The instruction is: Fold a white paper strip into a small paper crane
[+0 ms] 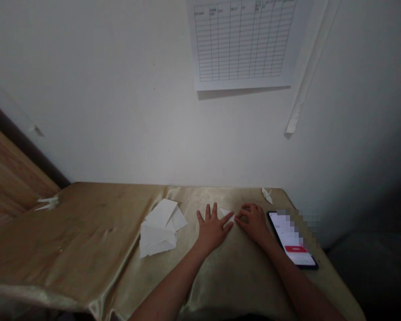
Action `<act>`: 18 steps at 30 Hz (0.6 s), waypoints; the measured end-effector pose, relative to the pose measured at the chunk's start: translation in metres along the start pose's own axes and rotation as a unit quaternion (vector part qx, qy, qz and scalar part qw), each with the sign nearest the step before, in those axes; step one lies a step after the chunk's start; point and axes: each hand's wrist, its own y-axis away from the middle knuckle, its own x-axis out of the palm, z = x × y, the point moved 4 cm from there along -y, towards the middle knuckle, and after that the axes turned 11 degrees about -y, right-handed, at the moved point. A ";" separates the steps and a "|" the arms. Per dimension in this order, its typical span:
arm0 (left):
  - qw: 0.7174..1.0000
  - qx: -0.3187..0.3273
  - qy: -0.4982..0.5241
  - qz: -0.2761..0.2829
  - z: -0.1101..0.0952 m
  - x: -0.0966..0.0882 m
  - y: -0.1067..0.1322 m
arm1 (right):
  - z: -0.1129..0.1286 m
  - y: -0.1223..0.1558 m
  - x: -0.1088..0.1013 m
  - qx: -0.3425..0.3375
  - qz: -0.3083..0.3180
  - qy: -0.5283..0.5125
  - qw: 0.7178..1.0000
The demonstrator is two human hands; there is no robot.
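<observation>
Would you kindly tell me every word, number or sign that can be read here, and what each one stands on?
The ruled chart on the wall: header printing, too small and blurred to read.
The phone: screen text too blurred to read.
The red button on its screen: label too small to read.
No text is legible.

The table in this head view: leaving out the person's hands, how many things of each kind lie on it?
Pile of white paper sheets: 1
Small folded white papers: 3 (paper crane; one piece between the left hand and right hand; one piece at the table's left edge)
Smartphone: 1
Total: 5
</observation>
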 end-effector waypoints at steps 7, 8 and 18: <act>1.000 -0.010 0.005 -0.015 0.000 0.003 0.000 | -0.001 0.000 0.000 -0.012 -0.009 -0.002 1.000; 1.000 -0.010 0.008 -0.019 0.000 0.004 0.000 | -0.002 0.000 0.001 -0.011 -0.009 -0.003 1.000; 0.999 -0.014 0.017 -0.035 -0.001 0.005 0.001 | -0.001 0.001 0.000 -0.012 -0.015 0.001 1.000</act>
